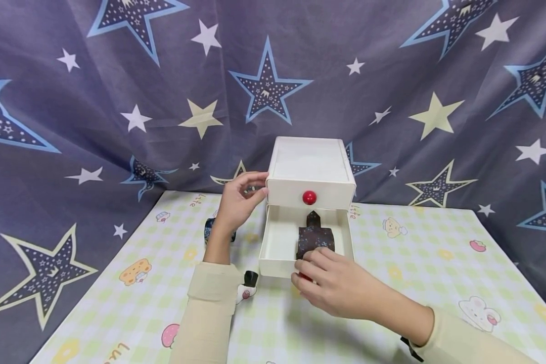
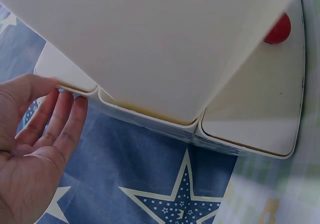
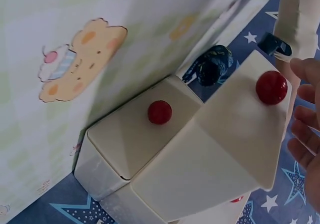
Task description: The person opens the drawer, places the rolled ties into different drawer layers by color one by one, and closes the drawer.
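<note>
White plastic drawer unit (image 1: pixel 310 169) stands near the back edge of the checked surface (image 1: pixel 414 263). Lower drawer (image 1: pixel 277 242) is pulled out, a dark patterned fabric roll (image 1: pixel 315 238) lying inside. Your right hand (image 1: pixel 334 283), fingers relaxed, rests at the drawer's front edge. Your left hand (image 1: pixel 238 199), fingers straight, steadies the unit's left side. Open room lies to the right.

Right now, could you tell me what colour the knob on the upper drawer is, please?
Red: the knob on the upper drawer is a glossy red ball, clearest in the head view.
</note>
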